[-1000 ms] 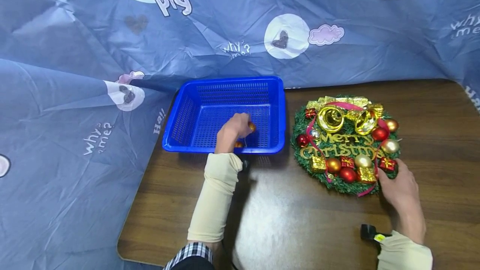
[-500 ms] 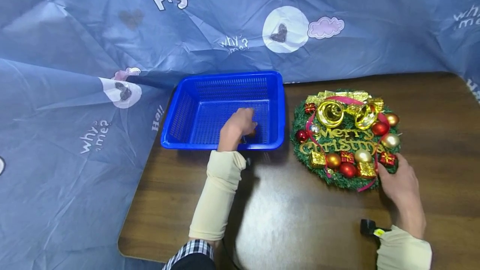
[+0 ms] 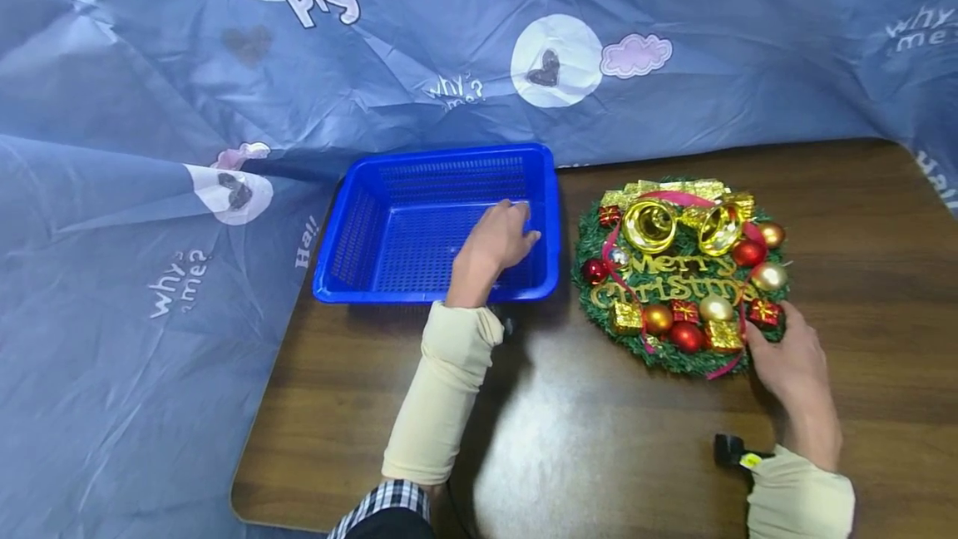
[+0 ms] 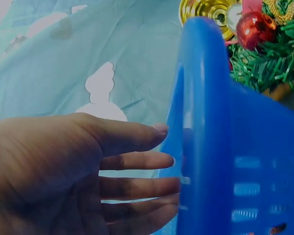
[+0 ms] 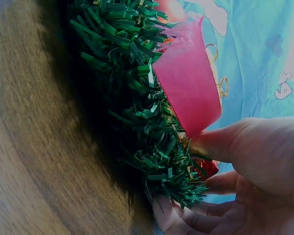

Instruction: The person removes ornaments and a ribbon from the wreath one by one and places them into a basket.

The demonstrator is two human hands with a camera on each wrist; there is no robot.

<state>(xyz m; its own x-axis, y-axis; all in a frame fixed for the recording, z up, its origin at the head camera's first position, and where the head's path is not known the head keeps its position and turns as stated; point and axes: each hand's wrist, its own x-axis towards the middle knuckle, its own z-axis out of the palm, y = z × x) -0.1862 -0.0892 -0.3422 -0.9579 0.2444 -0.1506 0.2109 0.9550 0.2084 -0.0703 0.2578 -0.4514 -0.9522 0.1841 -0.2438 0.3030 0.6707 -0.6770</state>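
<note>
My left hand (image 3: pixel 497 239) is over the right part of a blue plastic basket (image 3: pixel 419 296), its fingers loosely extended with nothing between them. The left wrist view shows this hand (image 4: pixel 63 166) close to the basket's thick rim (image 4: pixel 203 127). A green Christmas wreath (image 3: pixel 674 360) lies flat on the table, with gold bells (image 3: pixel 649 225), baubles, little gift boxes and "Merry Christmas" lettering. My right hand (image 3: pixel 795 360) grips its lower right edge. In the right wrist view the thumb lies near a pink ribbon (image 5: pixel 191 83) and the other fingers reach under the green tinsel (image 5: pixel 137 103).
The brown wooden table (image 3: pixel 599 456) bears both basket and wreath. Behind and to the left hangs a blue printed cloth (image 3: pixel 419 32). Small wrist cameras show by both sleeves, the right one (image 3: pixel 729 450) plainly. Small orange-red bits (image 4: pixel 278 228) show through the basket's holes.
An orange bauble at my left fingertips one second ago is out of them now. That hand has moved up and right over the basket, and its fingers have loosened. My right hand keeps its grip.
</note>
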